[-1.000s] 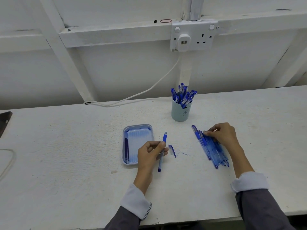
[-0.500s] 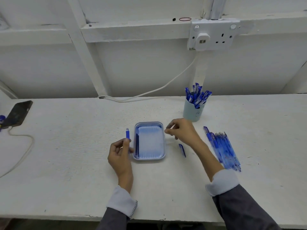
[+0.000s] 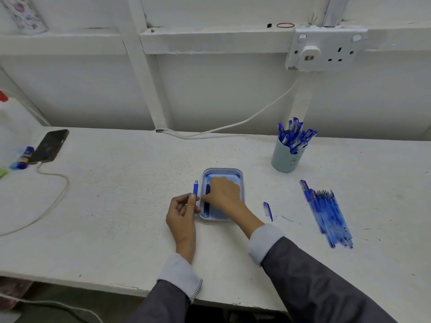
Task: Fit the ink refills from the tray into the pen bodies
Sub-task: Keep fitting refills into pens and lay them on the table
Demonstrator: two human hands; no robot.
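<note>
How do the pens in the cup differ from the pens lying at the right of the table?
The cup pens stand on end, leaning various ways, in the cup; the table pens lie flat, side by side, on the table. The cup pens sit far back near the wall; the table pens lie nearer the person. The cup pens show clipped caps on top; most table pens seem to show bare pointed tips. Both sets are blue.

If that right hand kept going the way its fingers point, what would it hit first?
Probably the ink refills along the left side of the tray, just ahead of the right hand; depth is unclear. Beyond them, the pen body in the left hand.
</note>
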